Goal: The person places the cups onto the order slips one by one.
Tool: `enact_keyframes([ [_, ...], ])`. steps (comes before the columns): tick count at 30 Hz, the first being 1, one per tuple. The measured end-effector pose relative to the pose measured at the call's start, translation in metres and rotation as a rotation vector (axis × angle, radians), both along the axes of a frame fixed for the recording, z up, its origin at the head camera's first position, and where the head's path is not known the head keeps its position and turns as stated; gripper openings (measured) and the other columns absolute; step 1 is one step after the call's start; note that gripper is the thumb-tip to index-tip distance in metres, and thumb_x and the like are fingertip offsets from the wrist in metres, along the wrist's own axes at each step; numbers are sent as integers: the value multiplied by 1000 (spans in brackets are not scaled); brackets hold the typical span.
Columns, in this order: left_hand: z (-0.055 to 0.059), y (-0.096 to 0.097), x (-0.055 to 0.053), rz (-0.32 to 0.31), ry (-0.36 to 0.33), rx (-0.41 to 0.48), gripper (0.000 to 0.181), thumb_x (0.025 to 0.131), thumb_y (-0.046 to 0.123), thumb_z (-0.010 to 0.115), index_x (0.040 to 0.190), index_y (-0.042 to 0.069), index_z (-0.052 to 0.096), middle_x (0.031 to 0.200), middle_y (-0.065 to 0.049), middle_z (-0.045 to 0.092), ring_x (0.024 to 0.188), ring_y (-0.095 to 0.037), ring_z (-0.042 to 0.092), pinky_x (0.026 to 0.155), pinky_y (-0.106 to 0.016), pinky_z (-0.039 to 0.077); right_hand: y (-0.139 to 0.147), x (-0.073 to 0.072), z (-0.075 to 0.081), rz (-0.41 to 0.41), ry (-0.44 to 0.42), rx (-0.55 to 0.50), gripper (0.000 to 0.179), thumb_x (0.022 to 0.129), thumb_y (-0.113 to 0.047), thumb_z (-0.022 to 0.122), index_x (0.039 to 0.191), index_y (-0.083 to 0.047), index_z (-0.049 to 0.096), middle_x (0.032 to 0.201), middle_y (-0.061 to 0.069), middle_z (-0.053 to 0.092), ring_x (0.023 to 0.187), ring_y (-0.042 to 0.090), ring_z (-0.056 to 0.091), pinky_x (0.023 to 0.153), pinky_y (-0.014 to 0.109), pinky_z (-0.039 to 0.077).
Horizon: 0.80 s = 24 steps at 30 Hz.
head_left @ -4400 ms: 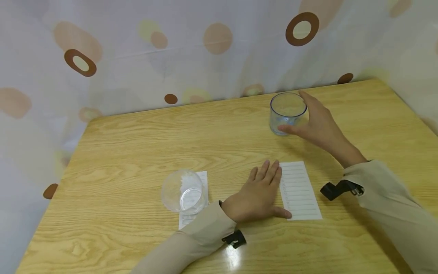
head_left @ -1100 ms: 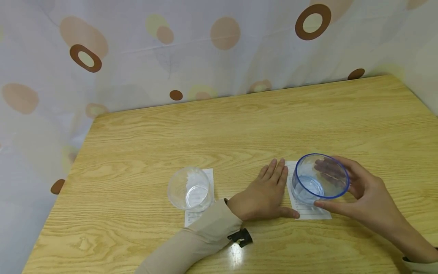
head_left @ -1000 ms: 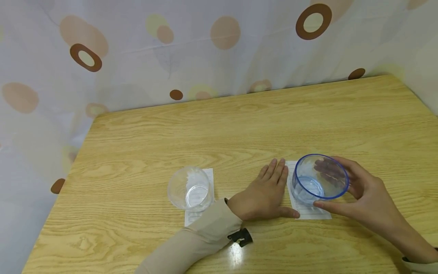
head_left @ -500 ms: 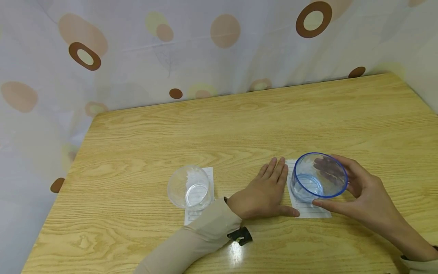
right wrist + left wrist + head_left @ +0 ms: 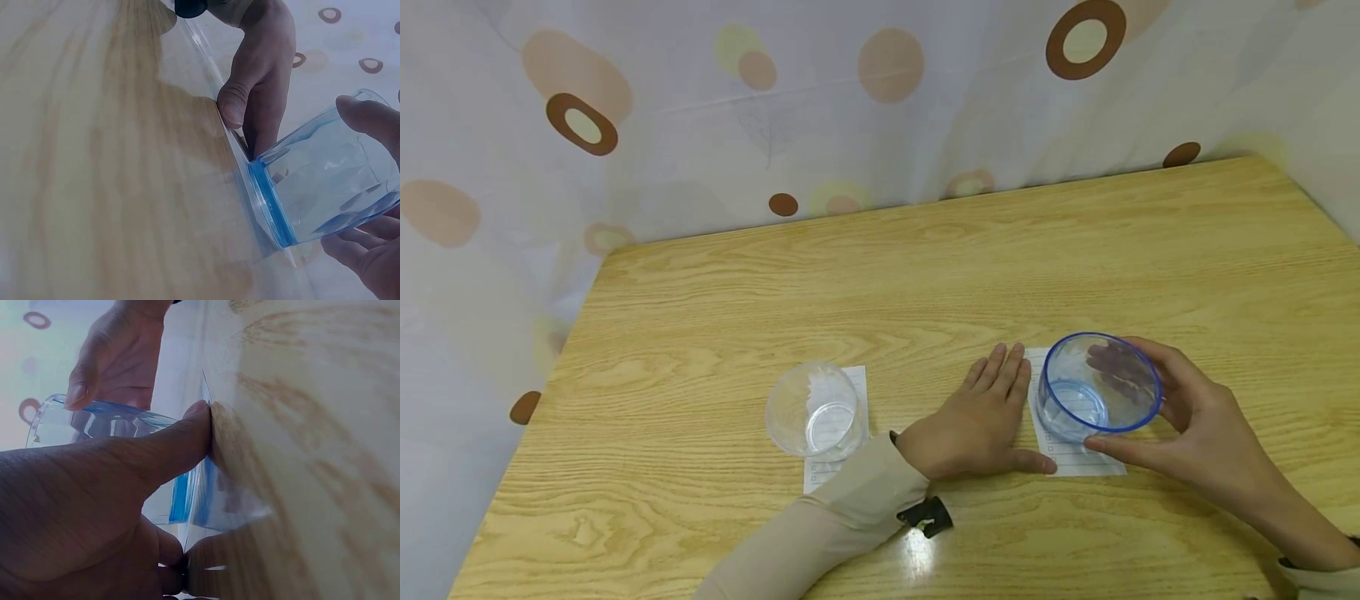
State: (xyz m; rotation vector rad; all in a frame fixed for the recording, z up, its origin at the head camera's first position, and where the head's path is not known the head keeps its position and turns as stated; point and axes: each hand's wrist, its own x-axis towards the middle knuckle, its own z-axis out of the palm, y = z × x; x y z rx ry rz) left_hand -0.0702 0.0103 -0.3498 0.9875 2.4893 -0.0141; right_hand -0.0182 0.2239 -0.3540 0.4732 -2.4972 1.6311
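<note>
A clear glass bowl with a blue rim stands on a lined paper sheet at the right of the head view. My right hand holds it from the right, thumb on the near side and fingers round the far side. My left hand lies flat with its fingers straight, the fingertips and thumb touching the left edge of that sheet. In the right wrist view the bowl's bluish base rests on the paper, close to the left hand.
A second clear bowl stands on another lined sheet to the left, near the left sleeve. The wooden table runs back to a patterned curtain.
Several seconds ago the blue-rimmed bowl stood at the back right; my right hand has brought it forward onto the right sheet. Over the last second both hands have stayed almost still.
</note>
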Motion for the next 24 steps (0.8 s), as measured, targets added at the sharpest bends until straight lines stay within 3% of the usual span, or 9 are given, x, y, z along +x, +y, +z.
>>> enact_keyframes([
  [24,-1,-1,-1,-6,-9,-2,107,87,73,43,153,5,-5,160,-9,-15,145,-22,-16,118,-32,-1,0,0,-2,12,-5,-10,102,53,22,83,143,1,39,134,5,50,120,4,52,94,9,41],
])
